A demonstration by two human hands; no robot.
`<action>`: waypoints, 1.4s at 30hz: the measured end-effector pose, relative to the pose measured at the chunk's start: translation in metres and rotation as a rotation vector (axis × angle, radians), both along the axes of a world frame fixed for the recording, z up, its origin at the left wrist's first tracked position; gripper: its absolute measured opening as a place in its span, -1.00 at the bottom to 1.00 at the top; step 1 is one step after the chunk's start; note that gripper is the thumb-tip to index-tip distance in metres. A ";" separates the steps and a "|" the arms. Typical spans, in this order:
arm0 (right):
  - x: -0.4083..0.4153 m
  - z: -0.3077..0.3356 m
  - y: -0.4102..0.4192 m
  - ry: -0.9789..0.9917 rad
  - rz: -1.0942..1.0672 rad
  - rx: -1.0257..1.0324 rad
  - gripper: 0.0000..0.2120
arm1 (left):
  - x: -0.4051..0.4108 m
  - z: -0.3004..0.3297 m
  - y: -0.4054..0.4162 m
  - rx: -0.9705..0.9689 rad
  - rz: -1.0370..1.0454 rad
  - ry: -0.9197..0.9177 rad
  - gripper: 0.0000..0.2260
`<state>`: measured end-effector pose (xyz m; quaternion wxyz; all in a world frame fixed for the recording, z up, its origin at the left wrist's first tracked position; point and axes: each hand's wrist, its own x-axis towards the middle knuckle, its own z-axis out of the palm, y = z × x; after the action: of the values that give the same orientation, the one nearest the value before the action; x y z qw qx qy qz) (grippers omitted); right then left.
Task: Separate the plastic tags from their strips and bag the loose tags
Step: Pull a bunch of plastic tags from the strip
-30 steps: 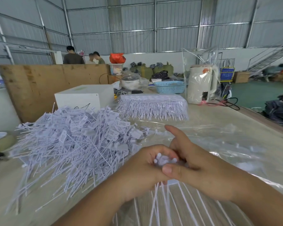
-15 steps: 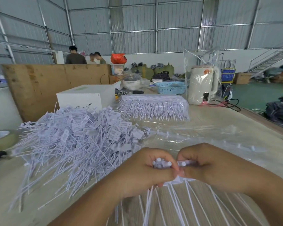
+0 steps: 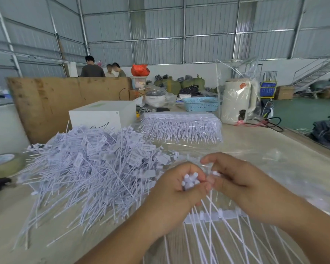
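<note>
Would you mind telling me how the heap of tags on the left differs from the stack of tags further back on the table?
The heap of tags is loose and tangled, stems pointing every way; the stack of tags is orderly, stems lined up in a fringe. The heap lies uncovered, while the stack looks wrapped in clear plastic. The heap spreads wider and nearer the hands. Both are white plastic.

Both forearms are bare, with no sleeve showing up to the frame's edge at 6 and 4 o'clock. The left hand [image 3: 176, 189] and right hand [image 3: 236, 184] wear no gloves, and the right thumbnail is short and unpainted.
</note>
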<state>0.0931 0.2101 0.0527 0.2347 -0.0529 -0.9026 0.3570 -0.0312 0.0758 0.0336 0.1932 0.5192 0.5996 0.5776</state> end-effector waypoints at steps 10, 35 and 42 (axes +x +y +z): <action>0.005 -0.001 -0.004 -0.273 0.073 0.070 -0.13 | 0.000 0.003 -0.002 -0.043 -0.074 -0.037 -0.80; 0.006 -0.008 0.015 -0.218 -0.086 0.134 -0.56 | -0.031 0.008 -0.008 -0.056 0.124 -0.063 -0.87; 0.003 -0.004 0.006 -0.114 -0.061 0.063 -0.72 | -0.022 0.010 -0.007 -0.001 0.106 -0.042 -0.84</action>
<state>0.0958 0.2159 0.0488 0.1953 -0.0931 -0.9233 0.3173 -0.0532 0.0689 0.0439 0.1753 0.4744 0.6223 0.5975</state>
